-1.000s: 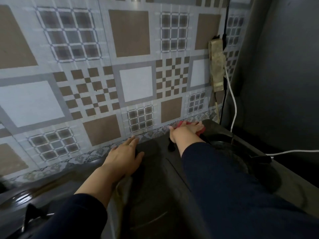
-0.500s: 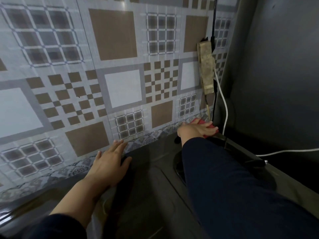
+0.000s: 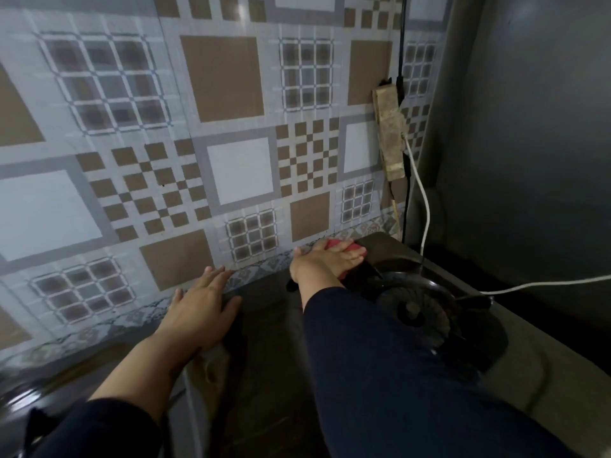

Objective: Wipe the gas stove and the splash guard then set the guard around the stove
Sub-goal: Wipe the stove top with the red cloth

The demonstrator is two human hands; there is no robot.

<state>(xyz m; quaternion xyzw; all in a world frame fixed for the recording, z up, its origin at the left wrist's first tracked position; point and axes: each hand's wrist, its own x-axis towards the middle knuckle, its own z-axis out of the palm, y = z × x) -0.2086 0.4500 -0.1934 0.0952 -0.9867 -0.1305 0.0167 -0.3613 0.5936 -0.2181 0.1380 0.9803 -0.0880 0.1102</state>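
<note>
The dark gas stove lies below me against the tiled wall, its round burner at the right. My right hand presses a red cloth flat onto the stove's far right corner, near the wall. My left hand rests palm down, fingers spread, on the stove's back left edge and holds nothing. The splash guard cannot be made out for certain; a dark panel stands at the right.
A patterned tile wall rises directly behind the stove. A grimy power strip hangs on it at right, with a white cable running down and across the right side. A glossy dark counter shows at lower left.
My right hand slid the red cloth rightward along the stove's back edge toward the corner. My left hand stayed flat on the back left edge. The view shifted slightly.
</note>
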